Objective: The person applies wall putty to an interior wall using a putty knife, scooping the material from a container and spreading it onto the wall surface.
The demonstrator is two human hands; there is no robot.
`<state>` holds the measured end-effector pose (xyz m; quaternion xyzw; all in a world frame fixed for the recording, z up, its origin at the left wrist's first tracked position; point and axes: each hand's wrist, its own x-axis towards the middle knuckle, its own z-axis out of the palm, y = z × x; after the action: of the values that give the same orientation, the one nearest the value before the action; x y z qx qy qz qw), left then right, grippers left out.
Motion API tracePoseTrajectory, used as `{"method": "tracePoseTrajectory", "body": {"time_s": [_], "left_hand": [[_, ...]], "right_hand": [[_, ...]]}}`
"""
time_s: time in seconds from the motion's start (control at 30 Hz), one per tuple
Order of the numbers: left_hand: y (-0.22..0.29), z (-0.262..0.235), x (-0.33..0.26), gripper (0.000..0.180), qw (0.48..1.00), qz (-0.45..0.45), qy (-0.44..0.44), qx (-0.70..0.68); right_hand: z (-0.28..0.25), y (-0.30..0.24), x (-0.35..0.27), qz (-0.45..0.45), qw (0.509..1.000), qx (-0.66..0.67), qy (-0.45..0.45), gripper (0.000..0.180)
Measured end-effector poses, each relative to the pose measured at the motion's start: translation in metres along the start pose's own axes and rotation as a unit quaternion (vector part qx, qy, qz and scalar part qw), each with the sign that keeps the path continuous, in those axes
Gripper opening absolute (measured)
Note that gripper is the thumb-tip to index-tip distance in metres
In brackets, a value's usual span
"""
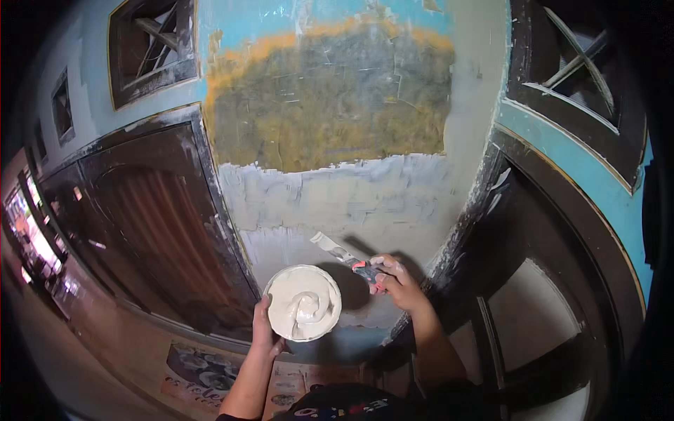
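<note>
Two bare forearms rise toward a half-plastered wall (pixel 337 196). Left hand (pixel 264 330) grips a round pan (pixel 303 302) of white putty from below. Right hand (pixel 394 278), just right of the pan, clasps a putty knife (pixel 338 251) angled up-left, close against the wall.

left hand (pixel 265 330) — fingers curled, gripping | right hand (pixel 397 279) — fingers clenched, forearm raised

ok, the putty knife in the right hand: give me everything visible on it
The putty knife has a flat, pale blade smeared with white putty and a red and dark handle. The right hand grips the handle, and the blade points up and left, towards the wall. It sits just above and right of the round pan of putty held by the left hand. Whether the blade touches the wall can't be told.
</note>
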<state>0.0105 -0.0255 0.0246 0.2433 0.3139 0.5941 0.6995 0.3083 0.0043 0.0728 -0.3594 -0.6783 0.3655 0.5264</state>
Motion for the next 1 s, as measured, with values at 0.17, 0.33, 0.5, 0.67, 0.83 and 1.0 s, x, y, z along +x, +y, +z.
{"method": "tracePoseTrajectory", "body": {"time_s": [0.17, 0.33, 0.5, 0.67, 0.83, 1.0], "left_hand": [[0.007, 0.005, -0.001, 0.065, 1.000, 0.009, -0.009, 0.018], [0.018, 0.013, -0.011, 0.065, 0.996, -0.029, 0.075, -0.024], [0.022, -0.015, -0.008, 0.063, 0.998, 0.000, 0.061, 0.014], [0.025, -0.033, -0.002, 0.058, 0.999, 0.002, 0.039, 0.006], [0.033, -0.038, -0.001, 0.056, 0.998, 0.032, 0.044, -0.030], [0.036, -0.038, -0.001, 0.059, 0.996, 0.054, 0.072, 0.026]], "right_hand": [[-0.023, -0.012, 0.004, 0.270, 0.929, 0.136, -0.212, 0.028], [-0.054, -0.007, 0.016, 0.268, 0.944, 0.028, -0.192, 0.030], [-0.054, -0.001, 0.014, 0.165, 0.978, -0.049, -0.116, 0.020], [0.033, 0.004, 0.012, -0.061, 0.952, -0.288, -0.088, 0.034], [0.013, 0.032, 0.003, -0.086, 0.889, -0.450, 0.008, 0.035], [0.021, -0.015, 0.024, -0.084, 0.918, -0.384, -0.047, 0.034]]}}
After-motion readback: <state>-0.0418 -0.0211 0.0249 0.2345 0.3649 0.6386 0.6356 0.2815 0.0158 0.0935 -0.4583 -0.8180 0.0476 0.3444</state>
